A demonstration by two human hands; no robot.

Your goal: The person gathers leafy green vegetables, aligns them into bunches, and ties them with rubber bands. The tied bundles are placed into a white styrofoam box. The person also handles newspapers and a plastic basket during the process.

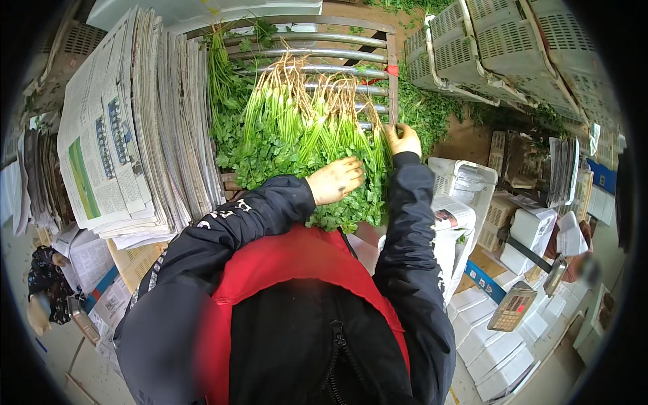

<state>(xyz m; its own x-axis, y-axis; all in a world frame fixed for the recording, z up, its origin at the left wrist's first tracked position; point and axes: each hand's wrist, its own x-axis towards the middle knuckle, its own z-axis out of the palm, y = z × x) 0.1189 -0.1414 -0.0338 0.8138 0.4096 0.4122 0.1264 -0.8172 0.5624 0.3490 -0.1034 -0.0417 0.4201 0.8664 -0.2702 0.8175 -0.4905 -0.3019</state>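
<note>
Bunches of leafy green herb, apparently coriander, (304, 131) lie side by side on a metal-barred rack (393, 45). Their pale, stringy roots point away from me and the leaves hang towards my red apron (304, 253). My left hand (336, 179) rests flat over the leaves, fingers extended, gripping nothing. At the right edge of the bunches is my right hand (404, 139), its thumb and forefinger curved beside the outermost stems and the rack's side bar. Whether those fingers pinch any stems is hidden. Another bundle of herb stems (218, 76) lies along the rack's left side.
A tall stack of newspapers (152, 126) stands against the rack's left side. White perforated plastic crates (496, 50) are piled at the upper right, with loose greens (425, 111) on the floor. White foam boxes (491, 339) and a scale display (512, 306) are lower right. Another person (48, 283) is far left.
</note>
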